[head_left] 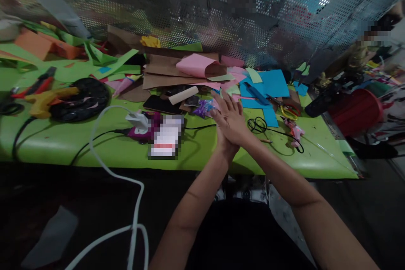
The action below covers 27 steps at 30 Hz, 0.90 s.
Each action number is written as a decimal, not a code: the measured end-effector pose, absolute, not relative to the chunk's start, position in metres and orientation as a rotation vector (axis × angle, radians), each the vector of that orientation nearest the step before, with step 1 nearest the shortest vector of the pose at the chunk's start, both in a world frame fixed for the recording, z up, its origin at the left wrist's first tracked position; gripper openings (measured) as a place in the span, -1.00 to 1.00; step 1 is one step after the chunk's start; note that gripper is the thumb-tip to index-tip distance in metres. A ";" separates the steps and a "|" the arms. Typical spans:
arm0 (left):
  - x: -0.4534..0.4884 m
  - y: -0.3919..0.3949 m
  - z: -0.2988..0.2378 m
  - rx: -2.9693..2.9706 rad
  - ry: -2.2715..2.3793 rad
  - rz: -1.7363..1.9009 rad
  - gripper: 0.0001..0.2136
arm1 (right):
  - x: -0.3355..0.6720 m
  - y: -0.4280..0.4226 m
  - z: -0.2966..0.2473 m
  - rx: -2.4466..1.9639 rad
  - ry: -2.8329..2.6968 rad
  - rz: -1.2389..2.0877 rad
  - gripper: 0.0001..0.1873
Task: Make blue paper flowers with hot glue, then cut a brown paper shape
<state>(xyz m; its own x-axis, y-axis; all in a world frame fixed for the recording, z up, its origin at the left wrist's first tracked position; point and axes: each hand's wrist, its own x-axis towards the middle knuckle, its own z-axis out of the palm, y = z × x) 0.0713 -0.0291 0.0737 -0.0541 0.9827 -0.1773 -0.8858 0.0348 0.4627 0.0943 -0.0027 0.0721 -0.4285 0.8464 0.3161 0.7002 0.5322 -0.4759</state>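
My right hand (233, 119) and my left hand (221, 140) are pressed palm to palm above the green table (95, 149), with the fingers stretched out and pointing away from me. The right hand lies on top and hides most of the left. I cannot see anything between the palms. Just beyond the fingertips lies a purple wrapper (202, 107). Black scissors (257, 125) lie to the right of the hands.
Blue paper (272, 82), pink paper (198, 65) and brown card cover the back of the table. A phone (160, 104), a cardboard tube (183, 95), a yellow glue gun (47, 99) and a white cable (104, 164) lie left. A red bucket (356, 109) stands right.
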 end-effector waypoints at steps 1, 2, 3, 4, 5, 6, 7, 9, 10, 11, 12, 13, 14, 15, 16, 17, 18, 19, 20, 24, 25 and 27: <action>0.072 -0.031 0.073 0.228 0.470 1.544 -0.51 | 0.096 0.005 0.074 -1.264 -2.207 0.342 -0.33; 0.072 -0.033 0.072 0.207 0.406 1.533 -0.48 | 0.097 0.014 0.077 -1.272 -2.161 0.311 -0.31; 0.072 -0.034 0.071 0.176 0.350 1.513 -0.45 | 0.099 0.023 0.081 -1.277 -2.116 0.286 -0.29; 0.072 -0.035 0.070 0.146 0.311 1.489 -0.43 | 0.102 0.031 0.085 -1.280 -2.076 0.271 -0.28; 0.072 -0.035 0.068 0.127 0.284 1.469 -0.41 | 0.105 0.038 0.089 -1.274 -2.047 0.266 -0.27; 0.071 -0.035 0.067 0.121 0.276 1.459 -0.41 | 0.109 0.042 0.093 -1.256 -2.028 0.263 -0.28; 0.069 -0.034 0.066 0.127 0.276 1.462 -0.40 | 0.113 0.044 0.097 -1.230 -2.019 0.261 -0.31; 0.065 -0.031 0.064 0.153 0.293 1.488 -0.39 | 0.123 0.041 0.102 -1.152 -2.030 0.267 -0.37; 0.062 -0.029 0.063 0.164 0.311 1.497 -0.38 | 0.128 0.037 0.103 -1.107 -2.046 0.281 -0.40; 0.059 -0.027 0.063 0.171 0.333 1.501 -0.38 | 0.134 0.033 0.103 -1.058 -2.069 0.309 -0.43; 0.057 -0.026 0.064 0.178 0.353 1.500 -0.37 | 0.139 0.028 0.102 -1.009 -2.095 0.347 -0.46; 0.055 -0.025 0.064 0.185 0.366 1.495 -0.36 | 0.144 0.023 0.100 -0.965 -2.125 0.389 -0.52; 0.054 -0.024 0.066 0.190 0.374 1.488 -0.36 | 0.148 0.019 0.096 -0.934 -2.154 0.424 -0.59; 0.054 -0.024 0.067 0.192 0.377 1.481 -0.37 | 0.151 0.016 0.092 -0.916 -2.176 0.450 -0.66; 0.055 -0.023 0.069 0.190 0.375 1.477 -0.37 | 0.153 0.014 0.088 -0.909 -2.189 0.467 -0.73; 0.056 -0.024 0.071 0.185 0.372 1.471 -0.38 | 0.154 0.013 0.084 -0.912 -2.186 0.479 -0.78; 0.058 -0.024 0.073 0.180 0.370 1.461 -0.38 | 0.154 0.012 0.081 -0.919 -2.171 0.497 -0.82; 0.060 -0.024 0.074 0.181 0.370 1.447 -0.38 | 0.153 0.011 0.079 -0.924 -2.146 0.522 -0.85; 0.062 -0.024 0.075 0.190 0.373 1.431 -0.38 | 0.152 0.010 0.078 -0.926 -2.112 0.556 -0.89; 0.061 -0.014 0.067 0.382 0.473 1.443 -0.39 | 0.156 0.014 0.083 -0.880 -1.887 0.755 -0.99; 0.057 -0.009 0.063 0.484 0.552 1.463 -0.41 | 0.160 0.017 0.085 -0.870 -1.809 0.809 -0.97; 0.045 0.005 0.054 0.751 0.834 1.476 -0.54 | 0.172 0.028 0.089 -0.869 -1.661 0.887 -0.91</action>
